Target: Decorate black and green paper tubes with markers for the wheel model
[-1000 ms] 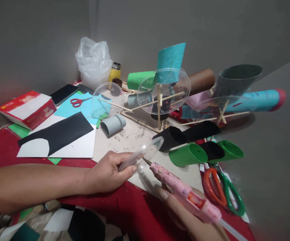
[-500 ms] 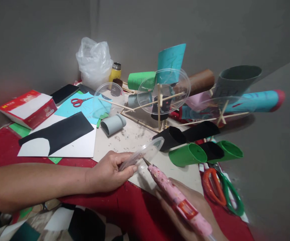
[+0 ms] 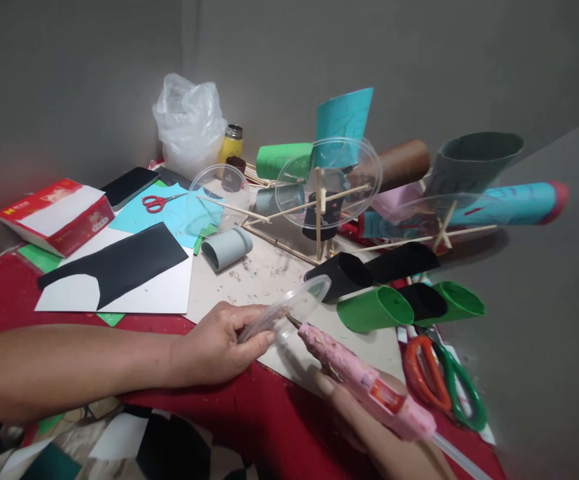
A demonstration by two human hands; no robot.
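Note:
Between the fingers and thumb of my left hand is a round clear plastic lid, held tilted on its edge above the board. My right hand is wrapped round a pink hot glue gun, with a clear glue stick poking out of its back end. The gun's metal nozzle points at the middle of the lid and is at or very near its surface; I cannot tell if they touch. Just beyond the lid lie black paper tubes and green paper tubes.
Behind stands a wooden stick frame bearing clear discs. Orange-and-green-handled scissors lie at right, red scissors on blue paper at left. A grey tube rests on the pale board. A red tissue pack and plastic bag stand farther left.
The glue gun has turned in my right hand, its back end swinging right so the glue stick shows more. My left hand and the lid have barely shifted.

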